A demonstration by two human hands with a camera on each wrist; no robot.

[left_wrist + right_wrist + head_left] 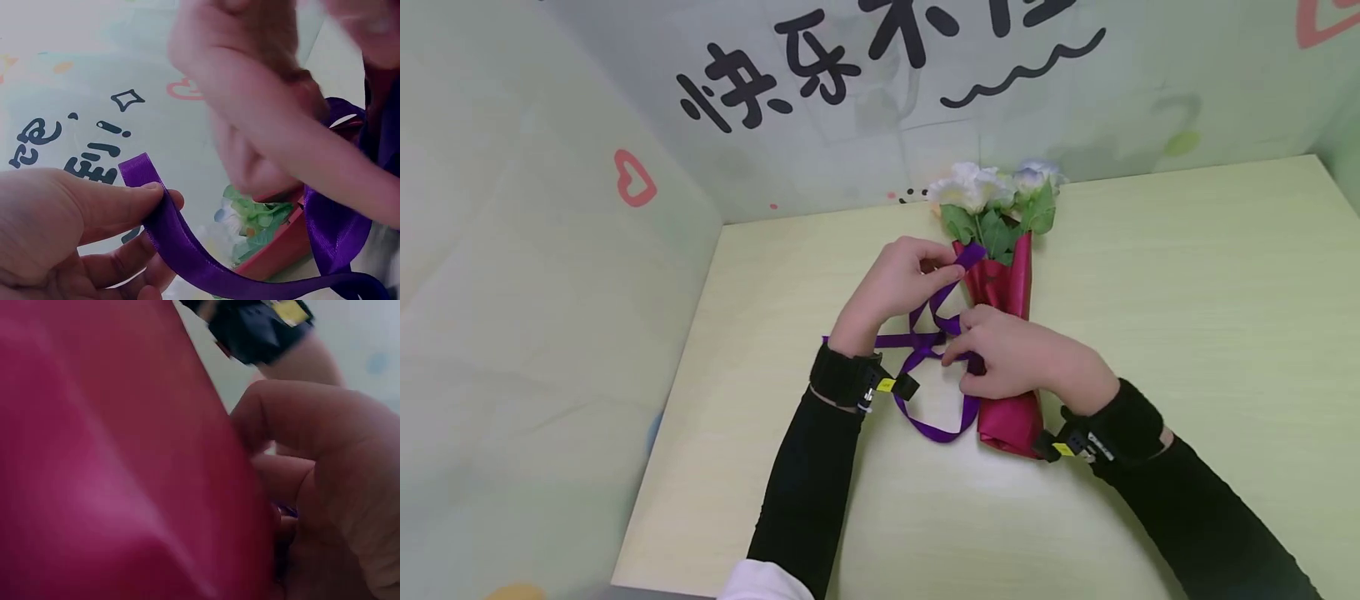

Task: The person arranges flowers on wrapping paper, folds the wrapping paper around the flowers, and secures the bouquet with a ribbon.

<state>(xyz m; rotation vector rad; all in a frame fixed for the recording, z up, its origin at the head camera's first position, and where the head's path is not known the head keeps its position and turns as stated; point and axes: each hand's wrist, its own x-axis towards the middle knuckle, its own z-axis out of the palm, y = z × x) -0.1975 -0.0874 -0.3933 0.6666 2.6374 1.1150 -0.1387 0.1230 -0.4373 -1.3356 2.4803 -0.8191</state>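
Note:
A bouquet of pale artificial-looking flowers [973, 188] with green leaves lies on the table, wrapped in shiny dark-red paper [1009, 427]. Purple ribbon [931, 432] runs in loops along the wrap's left side. Between thumb and index finger, my left hand [901, 279] pinches one ribbon end, raised beside the wrap's upper part; the left wrist view shows this ribbon [187, 253] curving away. My right hand [1022, 354] lies across the middle of the wrap, its curled fingers holding the ribbon near the crossing. Red wrap [125, 450] fills much of the right wrist view and hides part of the grip.
Another length of ribbon stretches left across the pale wooden table [1180, 333], passing under my left wrist. Behind the flowers stands a printed backdrop [850, 158] with black lettering, and a second panel [535, 333] rises along the table's left edge.

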